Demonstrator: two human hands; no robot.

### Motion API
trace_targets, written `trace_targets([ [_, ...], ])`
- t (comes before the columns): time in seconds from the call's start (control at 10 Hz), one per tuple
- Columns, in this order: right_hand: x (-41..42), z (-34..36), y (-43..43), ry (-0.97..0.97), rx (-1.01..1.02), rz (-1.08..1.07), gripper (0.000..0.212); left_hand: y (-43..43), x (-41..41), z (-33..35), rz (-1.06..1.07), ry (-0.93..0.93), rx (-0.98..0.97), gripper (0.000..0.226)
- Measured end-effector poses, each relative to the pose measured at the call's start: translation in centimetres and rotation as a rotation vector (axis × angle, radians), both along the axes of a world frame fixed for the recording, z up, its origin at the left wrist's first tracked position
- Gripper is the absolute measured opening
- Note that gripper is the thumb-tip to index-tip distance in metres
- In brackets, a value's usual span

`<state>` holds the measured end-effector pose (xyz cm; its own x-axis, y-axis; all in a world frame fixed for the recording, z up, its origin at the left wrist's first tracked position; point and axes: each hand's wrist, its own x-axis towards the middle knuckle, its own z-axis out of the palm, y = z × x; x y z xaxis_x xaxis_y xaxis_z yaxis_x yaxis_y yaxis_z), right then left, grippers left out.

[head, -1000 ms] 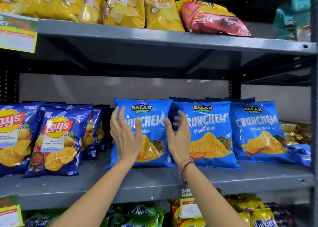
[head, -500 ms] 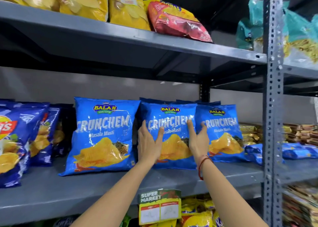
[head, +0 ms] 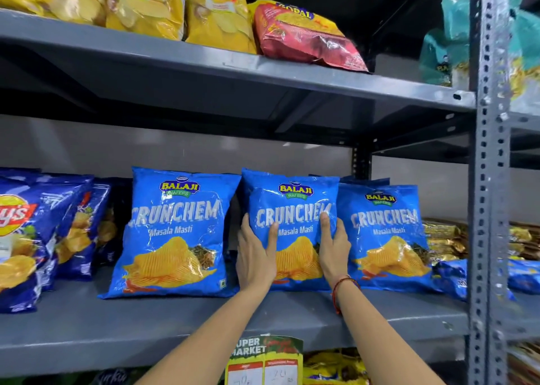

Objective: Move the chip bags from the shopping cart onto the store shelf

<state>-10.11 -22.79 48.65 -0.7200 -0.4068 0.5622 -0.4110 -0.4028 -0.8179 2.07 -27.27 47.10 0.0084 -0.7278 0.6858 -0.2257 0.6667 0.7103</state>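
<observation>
left hand [head: 254, 257]: fingers wrapped on left edge of middle Crunchem bag [head: 292, 209] | right hand [head: 334, 246]: gripping its right edge, red thread at wrist | middle Crunchem bag: upright on grey shelf [head: 146, 326], between left Crunchem bag [head: 175, 232] and right Crunchem bag [head: 385, 232], touching the right one | upper shelf: yellow bags [head: 216, 13]

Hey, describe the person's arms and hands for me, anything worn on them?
Both forearms are bare, with no sleeves in view. The right hand has a thin red thread bracelet looped around its wrist. The left hand wears nothing visible: no gloves, rings or watch on either one.
</observation>
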Motion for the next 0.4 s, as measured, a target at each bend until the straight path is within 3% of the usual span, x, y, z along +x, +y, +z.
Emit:
trace_targets([
  [0.1,0.0,0.0,0.5,0.01,0.001,0.007,0.041,0.2,0.2,-0.2,0.068,-0.039,-0.07,0.075],
  [0.2,-0.2,-0.3,0.9,0.017,-0.03,-0.031,0.05,0.3,0.4,-0.3,0.149,-0.07,-0.201,0.072],
  [0.4,1.7,2.6,6.5,0.096,-0.309,-0.152,0.033,0.3,2.1,0.8,0.136,-0.278,-0.482,0.068],
])
